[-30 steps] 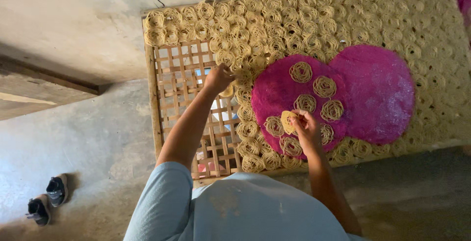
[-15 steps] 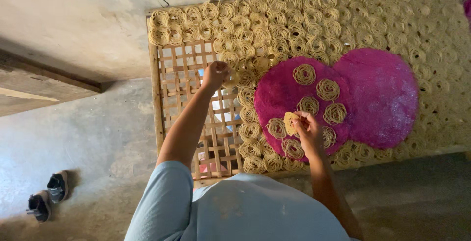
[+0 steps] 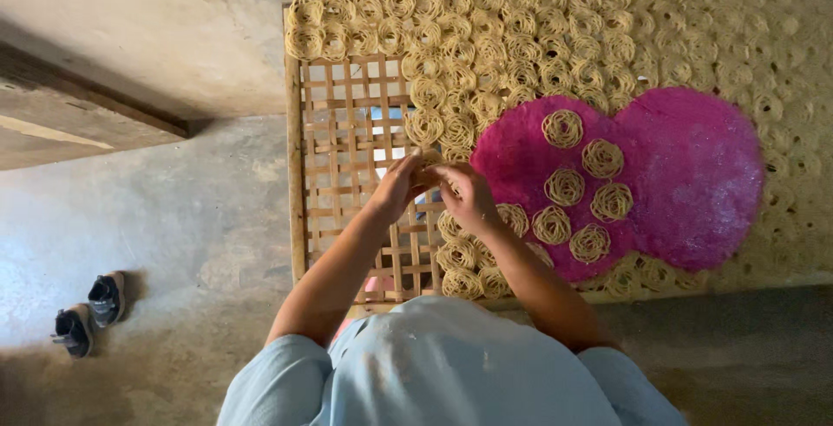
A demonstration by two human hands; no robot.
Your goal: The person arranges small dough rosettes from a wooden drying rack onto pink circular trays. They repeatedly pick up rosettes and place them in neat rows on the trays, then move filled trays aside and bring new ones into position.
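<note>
left hand (image 3: 397, 185): over the bare part of the bamboo lattice rack (image 3: 347, 174), fingers curled narrow on the left edge of a noodle coil (image 3: 428, 176).
right hand (image 3: 468, 196): meets the left one, fingers pinched on the same coil from the right side.
coil in hand: mostly hidden between both hands, sits just above the open lattice, beside the last filled column; can't tell if it touches the slats yet.
laid coils (image 3: 538, 36): dense rows cover the top and right of the rack, edge to edge.
pink mats (image 3: 685, 174): two round ones overlapping, lying on top of the laid coils; six loose coils (image 3: 565, 187) on the left mat, right mat bare.
step, my read: placing one coil into the unfilled left section, both hands shaping or seating it.
next move needs: set it flat against its neighbours, let go without pulling strands, then right hand reaches to the left mat for another.
risk: thin strands could snag or sag through lattice gaps.
floor: concrete, pair of dark shoes (image 3: 87, 313) well off to the left.
</note>
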